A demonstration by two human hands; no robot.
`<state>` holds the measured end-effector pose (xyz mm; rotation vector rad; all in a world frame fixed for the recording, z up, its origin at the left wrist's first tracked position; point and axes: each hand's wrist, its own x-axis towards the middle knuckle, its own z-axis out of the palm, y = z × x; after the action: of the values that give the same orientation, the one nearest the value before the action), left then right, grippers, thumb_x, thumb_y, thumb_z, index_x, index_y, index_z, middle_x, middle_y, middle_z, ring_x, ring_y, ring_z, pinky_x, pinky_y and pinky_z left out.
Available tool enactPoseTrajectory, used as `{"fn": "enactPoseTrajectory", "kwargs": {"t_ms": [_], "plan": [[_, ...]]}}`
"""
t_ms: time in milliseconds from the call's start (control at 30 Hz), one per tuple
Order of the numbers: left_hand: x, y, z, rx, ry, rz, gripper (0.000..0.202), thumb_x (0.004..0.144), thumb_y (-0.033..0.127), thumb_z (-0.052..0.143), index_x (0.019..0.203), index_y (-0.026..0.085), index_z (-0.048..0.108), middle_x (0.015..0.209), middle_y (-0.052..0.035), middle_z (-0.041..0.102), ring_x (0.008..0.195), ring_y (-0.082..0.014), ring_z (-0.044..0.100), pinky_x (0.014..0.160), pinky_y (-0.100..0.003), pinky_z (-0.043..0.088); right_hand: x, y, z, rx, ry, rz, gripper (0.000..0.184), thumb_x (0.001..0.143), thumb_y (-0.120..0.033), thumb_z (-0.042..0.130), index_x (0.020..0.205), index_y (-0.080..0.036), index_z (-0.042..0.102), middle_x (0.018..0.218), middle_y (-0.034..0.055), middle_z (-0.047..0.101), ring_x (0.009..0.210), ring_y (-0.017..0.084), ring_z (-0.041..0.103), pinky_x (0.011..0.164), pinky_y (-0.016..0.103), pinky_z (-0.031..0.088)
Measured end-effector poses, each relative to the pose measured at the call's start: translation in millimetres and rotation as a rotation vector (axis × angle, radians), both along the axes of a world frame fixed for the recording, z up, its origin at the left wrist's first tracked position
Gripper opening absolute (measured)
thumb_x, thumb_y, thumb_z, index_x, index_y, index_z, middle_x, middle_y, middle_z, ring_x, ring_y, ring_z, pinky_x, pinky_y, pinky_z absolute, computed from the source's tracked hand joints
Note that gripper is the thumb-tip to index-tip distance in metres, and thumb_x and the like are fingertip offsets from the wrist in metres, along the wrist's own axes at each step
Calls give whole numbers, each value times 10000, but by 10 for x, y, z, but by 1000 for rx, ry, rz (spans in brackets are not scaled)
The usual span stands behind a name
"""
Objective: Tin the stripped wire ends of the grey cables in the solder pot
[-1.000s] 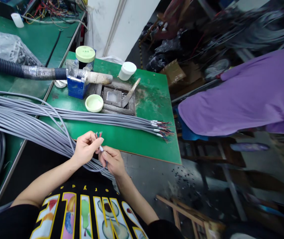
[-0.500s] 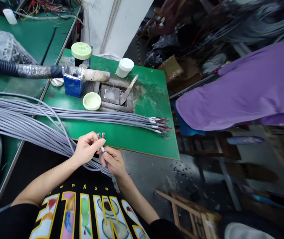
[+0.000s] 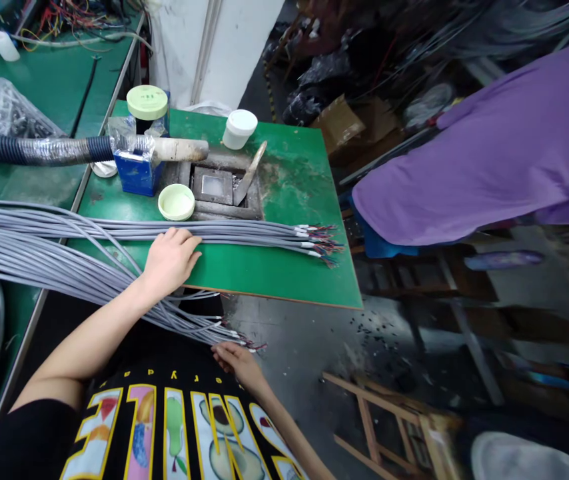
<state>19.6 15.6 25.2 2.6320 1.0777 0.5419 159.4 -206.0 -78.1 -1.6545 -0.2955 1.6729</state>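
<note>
My left hand (image 3: 170,259) lies flat with fingers stretched on the green table (image 3: 284,273), touching a row of several grey cables (image 3: 244,233) whose stripped coloured ends (image 3: 322,241) point right. My right hand (image 3: 237,360) rests low by my lap, fingers loosely curled just under the stripped tips of a second bunch of grey cables (image 3: 199,327) hanging off the table's front edge. Whether it grips one is not clear.
Behind the cables sit a metal pot set in the table (image 3: 217,190), a metal scraper (image 3: 248,175), a pale green lid (image 3: 176,202), a blue box (image 3: 134,170), a corrugated hose (image 3: 39,150) and a white jar (image 3: 238,129). A person in purple (image 3: 484,153) leans at the right.
Both hands let go of the cable end they held. My left hand moved up onto the table's cable row; my right hand dropped toward my lap.
</note>
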Motion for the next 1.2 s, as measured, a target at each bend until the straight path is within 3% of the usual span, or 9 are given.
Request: {"fn": "enactPoseTrajectory", "kwargs": {"t_ms": [133,267,633,700,767,900,967,1033,1200], "plan": [[80,144,32,99,131,134,205,887,250,519,1017,177,658,1006,-111,645,971,-280,544,742,-379,394,-37,194,152,143,-46,96,397,582,-531,760,711,-165,678,570,-5,624,487,92,513,463,213,367],[-24,223,78,104,175,247,171,866,301,571,945,177,658,978,-112,639,962,-293,532,746,-393,377,-50,417,346,280,-52,213,322,684,-479,713,773,-172,676,605,0,641,524,103,547,508,230,409],[-61,178,4,137,163,107,108,851,215,568,918,165,636,931,-109,626,939,-283,529,743,-388,361,-420,947,592,482,218,369,295,741,-441,690,831,-162,655,625,-8,644,495,84,556,478,205,418],[-75,153,60,120,105,91,95,864,217,543,893,161,614,908,-103,622,900,-267,536,731,-375,370,-426,1063,670,506,284,292,337,745,-457,679,928,-177,638,711,11,676,511,97,577,452,205,421],[-131,91,128,82,10,58,114,889,226,500,907,160,591,886,-93,619,859,-245,542,721,-357,387,-319,1188,791,579,258,120,380,771,-474,640,1034,-204,595,828,32,698,536,108,593,441,212,429],[-327,-103,196,-45,-135,-34,159,915,251,448,880,166,578,844,-74,616,820,-214,546,727,-336,422,64,1304,1083,826,-89,-356,344,827,-482,555,1072,-243,522,894,27,704,523,103,567,456,230,444],[-415,-186,196,-156,-154,-79,166,905,272,470,846,174,590,807,-58,617,788,-202,543,726,-336,429,173,1252,1183,921,-274,-495,288,853,-463,537,1032,-239,515,735,-7,689,458,96,518,437,220,413],[-461,-245,202,-308,-226,-126,159,881,305,528,858,177,618,815,-51,635,798,-192,555,749,-334,441,166,1157,1222,919,-392,-397,229,892,-429,501,975,-219,535,523,-48,602,383,89,445,402,203,350],[-365,-325,247,-733,-603,-143,270,779,358,673,968,165,685,814,-46,644,772,-163,586,724,-293,481,-92,990,1180,695,-470,369,202,922,-311,452,945,-183,606,402,-79,474,365,94,435,453,215,361]]}}
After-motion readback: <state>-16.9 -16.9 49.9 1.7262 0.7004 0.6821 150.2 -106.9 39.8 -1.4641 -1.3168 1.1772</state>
